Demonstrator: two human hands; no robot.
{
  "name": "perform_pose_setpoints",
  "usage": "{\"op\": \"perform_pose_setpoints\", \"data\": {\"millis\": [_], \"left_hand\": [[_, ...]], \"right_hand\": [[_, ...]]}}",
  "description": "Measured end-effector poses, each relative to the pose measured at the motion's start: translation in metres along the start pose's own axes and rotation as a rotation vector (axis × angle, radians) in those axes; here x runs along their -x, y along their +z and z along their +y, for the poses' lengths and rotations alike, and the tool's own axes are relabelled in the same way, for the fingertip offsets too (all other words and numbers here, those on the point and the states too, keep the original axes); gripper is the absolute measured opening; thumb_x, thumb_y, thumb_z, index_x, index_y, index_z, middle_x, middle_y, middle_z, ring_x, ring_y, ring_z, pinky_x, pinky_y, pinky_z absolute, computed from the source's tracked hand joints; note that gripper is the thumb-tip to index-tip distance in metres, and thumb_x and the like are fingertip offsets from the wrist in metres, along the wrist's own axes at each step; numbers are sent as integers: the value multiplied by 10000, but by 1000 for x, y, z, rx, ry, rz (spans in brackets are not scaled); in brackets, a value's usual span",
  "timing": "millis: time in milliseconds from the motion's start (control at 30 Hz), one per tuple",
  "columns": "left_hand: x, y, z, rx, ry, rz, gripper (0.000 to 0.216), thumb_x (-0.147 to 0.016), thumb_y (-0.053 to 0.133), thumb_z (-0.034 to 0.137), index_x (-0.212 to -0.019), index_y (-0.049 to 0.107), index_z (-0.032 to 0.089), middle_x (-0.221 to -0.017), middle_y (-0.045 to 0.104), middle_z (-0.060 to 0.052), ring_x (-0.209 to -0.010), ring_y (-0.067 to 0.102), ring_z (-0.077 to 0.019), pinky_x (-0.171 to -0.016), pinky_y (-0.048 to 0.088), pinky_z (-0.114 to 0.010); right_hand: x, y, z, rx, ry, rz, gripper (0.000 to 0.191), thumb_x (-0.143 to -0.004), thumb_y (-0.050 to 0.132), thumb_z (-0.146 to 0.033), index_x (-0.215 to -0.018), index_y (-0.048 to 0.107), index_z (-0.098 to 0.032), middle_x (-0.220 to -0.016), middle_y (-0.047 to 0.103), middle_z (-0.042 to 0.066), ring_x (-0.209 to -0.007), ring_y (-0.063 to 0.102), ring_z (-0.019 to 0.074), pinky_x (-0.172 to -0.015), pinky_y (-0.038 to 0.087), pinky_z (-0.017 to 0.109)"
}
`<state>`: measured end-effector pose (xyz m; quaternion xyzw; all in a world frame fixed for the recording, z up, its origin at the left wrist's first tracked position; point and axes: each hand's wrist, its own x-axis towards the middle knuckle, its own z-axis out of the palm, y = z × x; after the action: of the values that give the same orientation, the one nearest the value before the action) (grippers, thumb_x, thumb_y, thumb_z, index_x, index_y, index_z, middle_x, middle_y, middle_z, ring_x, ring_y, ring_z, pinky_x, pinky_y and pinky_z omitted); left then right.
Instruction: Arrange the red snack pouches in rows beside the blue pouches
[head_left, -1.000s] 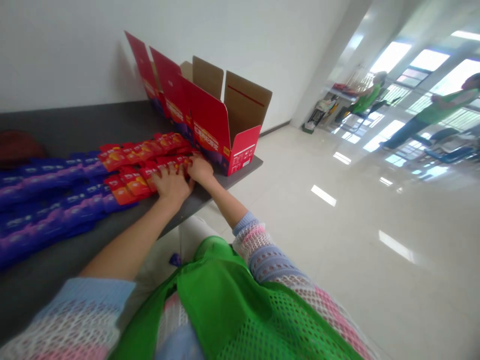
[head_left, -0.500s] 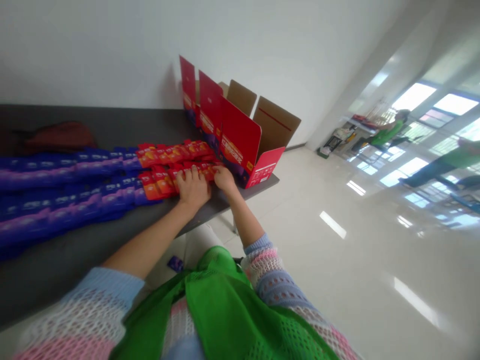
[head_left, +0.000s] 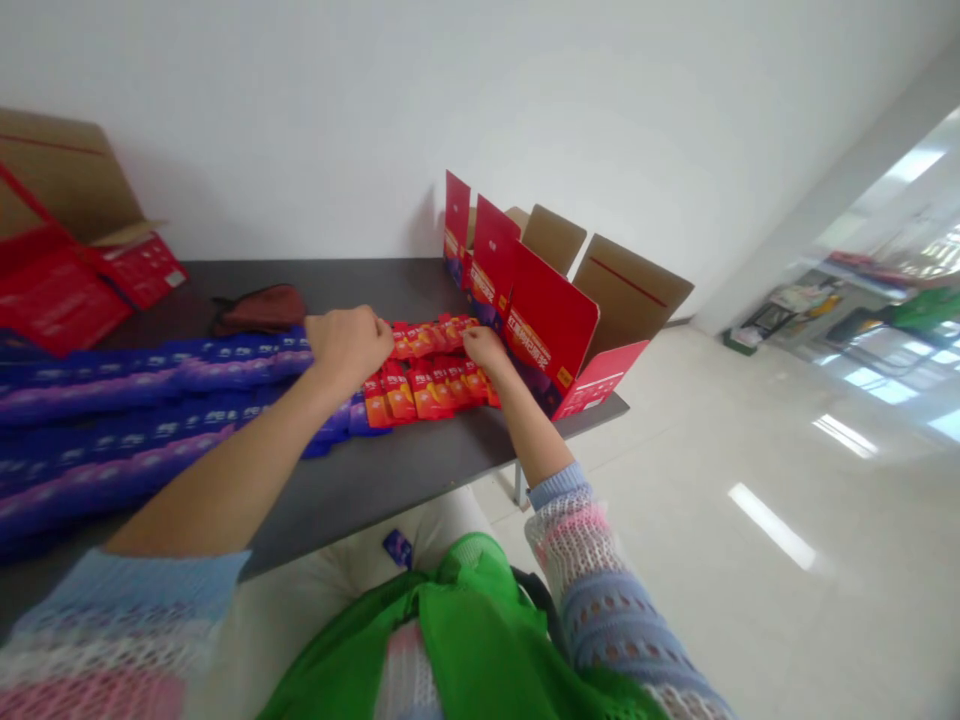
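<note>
Two rows of overlapping pouches lie along the dark table, blue pouches (head_left: 180,375) to the left and red pouches (head_left: 431,390) to the right. My left hand (head_left: 349,348) is closed over the back row where blue meets red; its fingertips are mostly hidden. My right hand (head_left: 484,347) is closed at the right end of that same row, with fingers curled against the red pouches. Between both hands runs the back stretch of red pouches. The front red stretch lies flat, slightly fanned, and neither hand grips it.
Red cartons (head_left: 551,325) with raised flaps stand in a row at the right end of the table (head_left: 420,465). Another open carton (head_left: 82,240) is at the far left. A brown pouch-like item (head_left: 262,308) lies behind the blue rows. A dark blue packet (head_left: 397,547) is below the table edge.
Both hands have shifted from the front red row to the back one. My left hand has moved to the row's left end. The view has turned left, bringing in the left carton.
</note>
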<state>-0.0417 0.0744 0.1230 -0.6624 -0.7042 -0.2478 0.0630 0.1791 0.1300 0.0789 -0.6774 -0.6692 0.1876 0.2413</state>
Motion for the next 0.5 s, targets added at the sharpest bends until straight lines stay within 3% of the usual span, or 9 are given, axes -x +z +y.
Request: {"op": "perform_pose_setpoints", "data": {"millis": [167,267,367,500], "left_hand": [[-18,19,-14,206,103,-74,329,-877,512,248,-1037,795,198,-982,779,-100,-936,720,-279,-852,535,-358],[-25,24,-32,257,166,6,357,-872,486,186,-1056,791,194,-1086,775,-68,-1014,713,-241,-944,522,-329],[-24,16,-60,262,187,100,372,-876,450,159,-1050,777,183,-1176,755,-56,-1104,689,-224,-1016,491,-325],[3,1,-101,193,160,197,362,-861,433,187,-1000,766,154,-1141,762,-69,-1097,684,-229,-996,494,-334]], "right_hand": [[-38,17,-8,34,34,57,441,-988,383,-203,-1284,694,-102,-1284,665,207,-1244,635,292,-1019,491,359],[-54,33,-4,137,-7,-1,419,-996,417,-232,-1293,687,-115,-1337,635,207,-1293,600,310,-1080,458,410],[-60,43,-2,212,-19,-68,365,-972,497,-239,-1250,709,-133,-1329,643,196,-1319,576,328,-1178,358,489],[-64,48,-5,281,-56,-8,350,-993,472,-254,-1217,718,-143,-1298,666,175,-1306,586,328,-1241,186,594]]}}
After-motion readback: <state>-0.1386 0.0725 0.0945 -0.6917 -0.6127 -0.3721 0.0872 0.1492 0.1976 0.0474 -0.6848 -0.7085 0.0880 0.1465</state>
